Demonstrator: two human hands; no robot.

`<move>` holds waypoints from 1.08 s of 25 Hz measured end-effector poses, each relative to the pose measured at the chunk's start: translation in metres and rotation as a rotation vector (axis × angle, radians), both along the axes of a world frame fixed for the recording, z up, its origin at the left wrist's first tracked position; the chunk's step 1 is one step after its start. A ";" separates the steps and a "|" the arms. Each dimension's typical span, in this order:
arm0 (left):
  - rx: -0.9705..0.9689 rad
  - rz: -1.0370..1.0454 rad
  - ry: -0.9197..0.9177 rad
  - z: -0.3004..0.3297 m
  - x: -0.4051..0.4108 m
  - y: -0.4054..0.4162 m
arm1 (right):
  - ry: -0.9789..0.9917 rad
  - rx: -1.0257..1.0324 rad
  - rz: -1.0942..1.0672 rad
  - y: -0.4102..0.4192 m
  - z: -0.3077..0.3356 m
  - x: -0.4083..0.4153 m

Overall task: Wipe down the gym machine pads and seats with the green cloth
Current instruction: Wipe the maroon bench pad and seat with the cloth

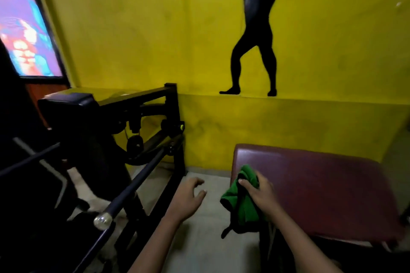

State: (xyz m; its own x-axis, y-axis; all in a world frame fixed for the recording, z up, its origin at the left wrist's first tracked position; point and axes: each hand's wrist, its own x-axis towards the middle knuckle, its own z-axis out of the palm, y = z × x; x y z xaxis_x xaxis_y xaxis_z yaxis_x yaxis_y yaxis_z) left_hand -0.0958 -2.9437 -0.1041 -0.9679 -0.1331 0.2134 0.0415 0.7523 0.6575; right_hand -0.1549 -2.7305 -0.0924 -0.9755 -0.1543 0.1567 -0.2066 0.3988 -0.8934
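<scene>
Green cloth (240, 200) bunched in the right hand (260, 193) at the near left edge of the maroon seat pad (321, 186).

Right hand grips the cloth with curled fingers, forearm reaching forward; part of the cloth hangs below the pad edge. Left hand (188, 198) hovers over the floor (199, 239), fingers spread and loosely bent, holding nothing. Black machine frame (142, 122) at left is dark and blurred, its details hard to make out.
</scene>
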 end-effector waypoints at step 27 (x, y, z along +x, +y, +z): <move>-0.008 -0.569 0.080 0.007 -0.206 -0.006 | 0.025 -0.015 -0.590 0.000 0.006 -0.073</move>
